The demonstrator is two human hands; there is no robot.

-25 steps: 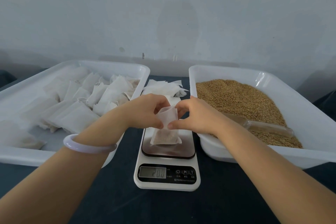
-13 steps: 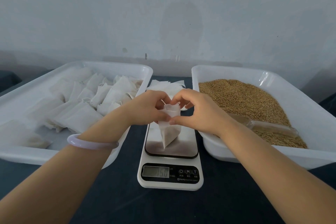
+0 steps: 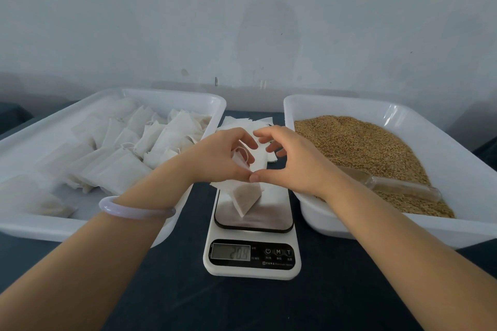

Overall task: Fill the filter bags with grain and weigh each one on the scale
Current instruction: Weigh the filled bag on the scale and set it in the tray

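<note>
A white filter bag (image 3: 247, 195) with grain in it hangs tilted over the steel plate of the scale (image 3: 279, 212), its lower corner down at the plate. My left hand (image 3: 217, 158) grips the bag's folded top and string. My right hand (image 3: 291, 162) is close beside it, thumb tip against the left thumb at the bag's top, fingers spread apart above. The scale's display (image 3: 230, 252) shows a blurred figure near 20.
A white tray (image 3: 188, 98) on the left holds several filled bags (image 3: 121, 166). Another white tray (image 3: 336, 102) on the right holds grain (image 3: 357, 145) and a clear scoop (image 3: 395, 187). Empty bags (image 3: 242, 122) lie behind my hands. Dark table surface (image 3: 242, 306) lies in front.
The bag was lifted off the plate and tilted, then lowered again. My right fingers have let go of its top and spread apart. The display reading dropped and then rose again.
</note>
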